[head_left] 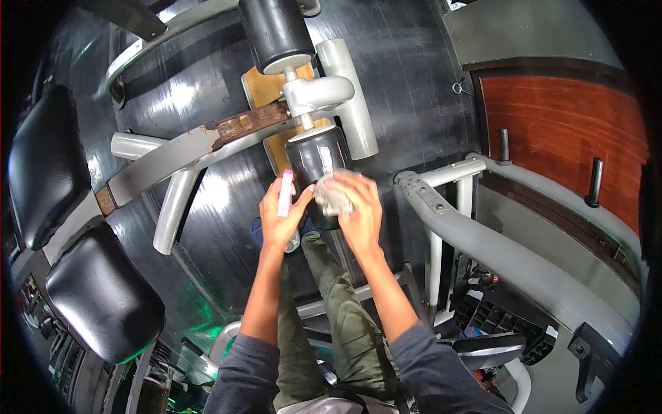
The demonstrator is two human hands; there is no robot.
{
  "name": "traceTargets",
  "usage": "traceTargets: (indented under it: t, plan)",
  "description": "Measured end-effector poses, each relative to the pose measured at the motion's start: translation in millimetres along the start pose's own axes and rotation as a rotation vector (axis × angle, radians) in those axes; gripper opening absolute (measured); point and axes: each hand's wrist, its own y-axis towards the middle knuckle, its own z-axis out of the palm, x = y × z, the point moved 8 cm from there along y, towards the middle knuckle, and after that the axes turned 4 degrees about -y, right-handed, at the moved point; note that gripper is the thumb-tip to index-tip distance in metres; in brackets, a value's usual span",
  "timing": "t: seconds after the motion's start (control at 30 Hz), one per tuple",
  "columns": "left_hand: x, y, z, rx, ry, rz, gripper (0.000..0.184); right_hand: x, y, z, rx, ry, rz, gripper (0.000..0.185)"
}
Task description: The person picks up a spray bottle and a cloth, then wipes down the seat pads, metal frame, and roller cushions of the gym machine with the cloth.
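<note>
My right hand presses a crumpled greyish-beige cloth against the near black padded roller of a gym machine. The cloth is slightly blurred. My left hand is closed around a slim white object with a pink end; its exact kind does not show. The left thumb points toward the roller's side, close to the cloth. Beyond it, a second black roller sits on the same metal axle. The worn grey beam with peeling brown patches runs left from the axle.
Black padded seats stand at the left. A thick grey frame tube crosses the right side, near a reddish-brown wood panel. A white-grey tube lies behind the rollers on the black floor.
</note>
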Motion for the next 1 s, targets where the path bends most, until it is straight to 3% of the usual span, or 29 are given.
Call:
traceTargets:
  t: [0.13,0.27,0.4,0.47,0.6,0.8,0.87,0.93,0.97,1.0]
  plan:
    - [-24,-4,4,-0.109,0.149,-0.1,0.036,6,59,12,-0.109,0.073,-0.03,0.051]
    - [-11,-1,7,-0.187,0.07,-0.099,0.043,-4,22,1,-0.024,0.094,-0.015,0.053]
    - [30,11,3,-0.14,-0.077,-0.18,0.047,-19,-48,-18,0.038,0.066,0.059,0.058]
    - [36,15,12,0.047,-0.343,-0.297,0.045,-19,-61,-19,0.145,0.009,0.115,0.058]
    - [55,24,15,0.237,-0.325,-0.39,0.04,-8,-21,-6,0.017,-0.004,-0.002,0.057]
    - [41,18,11,0.213,-0.371,-0.431,0.039,5,59,4,-0.116,0.1,-0.011,0.052]
    - [36,18,11,0.182,-0.389,-0.375,0.041,0,41,3,-0.035,0.105,-0.036,0.052]
    - [26,18,1,0.071,-0.195,-0.271,0.044,-12,0,-4,-0.039,0.095,-0.011,0.053]
    - [19,19,-1,-0.028,-0.039,-0.028,0.046,-18,-19,-9,-0.039,0.073,0.006,0.054]
    - [5,13,1,-0.035,0.007,-0.044,0.047,-21,-35,-16,-0.038,0.075,0.007,0.054]
